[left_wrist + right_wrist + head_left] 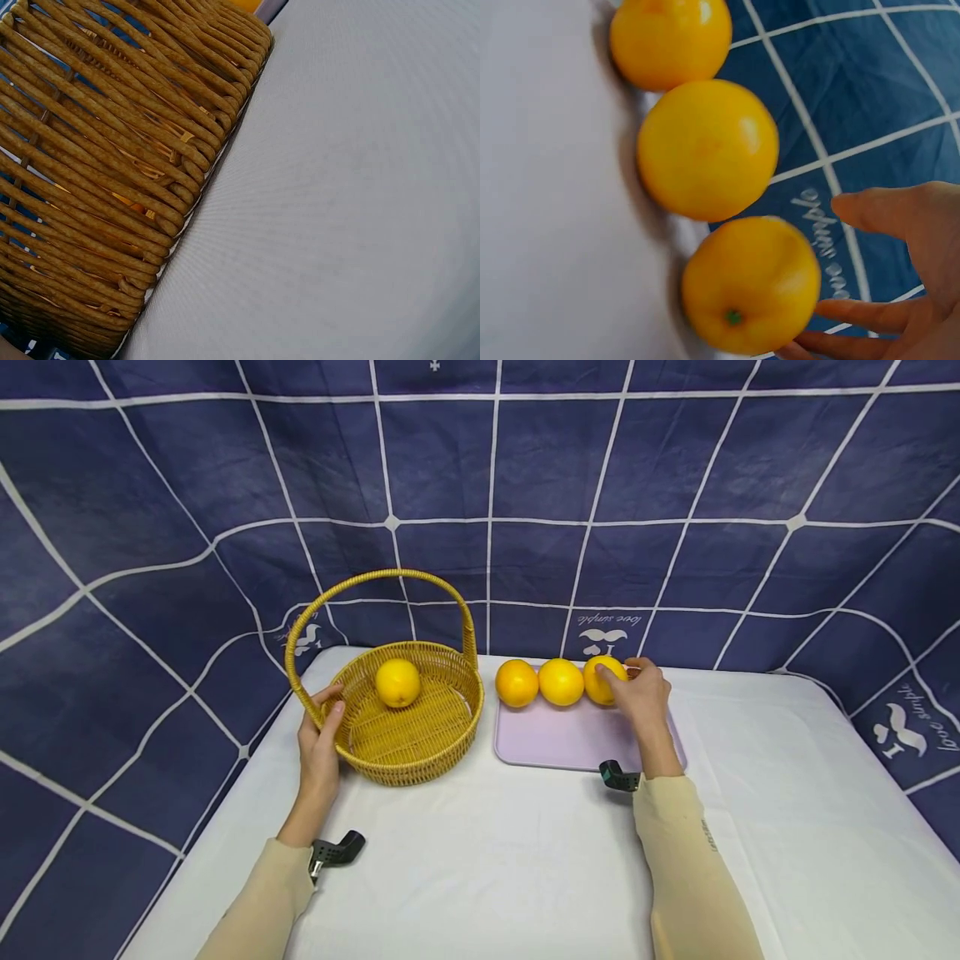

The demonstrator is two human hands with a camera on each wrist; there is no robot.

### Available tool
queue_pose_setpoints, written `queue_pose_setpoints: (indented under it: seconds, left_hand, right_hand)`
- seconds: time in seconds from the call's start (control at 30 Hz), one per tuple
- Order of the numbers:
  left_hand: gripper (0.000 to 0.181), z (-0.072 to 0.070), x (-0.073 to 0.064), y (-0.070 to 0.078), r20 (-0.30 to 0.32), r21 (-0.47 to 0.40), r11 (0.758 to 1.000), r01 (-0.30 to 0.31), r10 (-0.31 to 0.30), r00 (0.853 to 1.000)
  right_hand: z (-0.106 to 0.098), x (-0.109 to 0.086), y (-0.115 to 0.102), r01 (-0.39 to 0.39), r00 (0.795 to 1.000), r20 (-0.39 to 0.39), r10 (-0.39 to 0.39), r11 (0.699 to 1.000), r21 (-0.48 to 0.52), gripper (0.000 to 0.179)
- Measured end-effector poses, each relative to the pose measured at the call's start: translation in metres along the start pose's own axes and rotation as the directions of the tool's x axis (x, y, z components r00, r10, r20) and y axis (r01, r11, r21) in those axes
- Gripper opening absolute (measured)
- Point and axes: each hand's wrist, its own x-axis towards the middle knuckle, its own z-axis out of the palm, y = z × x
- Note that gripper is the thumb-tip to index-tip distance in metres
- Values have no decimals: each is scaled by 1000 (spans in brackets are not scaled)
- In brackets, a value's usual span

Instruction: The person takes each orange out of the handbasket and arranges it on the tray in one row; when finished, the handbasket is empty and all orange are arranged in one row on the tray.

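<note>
A woven basket (405,772) with a tall arched handle stands on the left of the table, one orange (397,683) inside it. My left hand (318,756) grips the basket's left rim near the foot of the handle. The woven side (112,150) fills much of the left wrist view, where the hand is almost wholly out of frame. Three oranges line the back of a lilac tray (555,739). Around the rightmost orange (750,285) my right hand (645,697) is spread, thumb apart from it and fingertips right at its far side.
On the tray, the middle orange (561,682) and the left orange (517,683) sit close beside the rightmost one. A white cloth (480,868) covers the table. Dark blue fabric (555,460) with white lines hangs right behind the basket and tray.
</note>
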Motion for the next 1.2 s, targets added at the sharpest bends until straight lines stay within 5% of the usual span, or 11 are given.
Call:
queue_pose_setpoints:
  seconds: [0.43,1.2]
  left_hand:
    - [44,-1,-1,1,4,13,1000,0,0,1000]
    - [43,-1,-1,2,6,21,1000,-3,3,1000]
  right_hand:
    - [-4,-9,-26,193,978,-105,-181,974,121,56]
    - [38,-45,-62,274,944,127,-306,937,216,51]
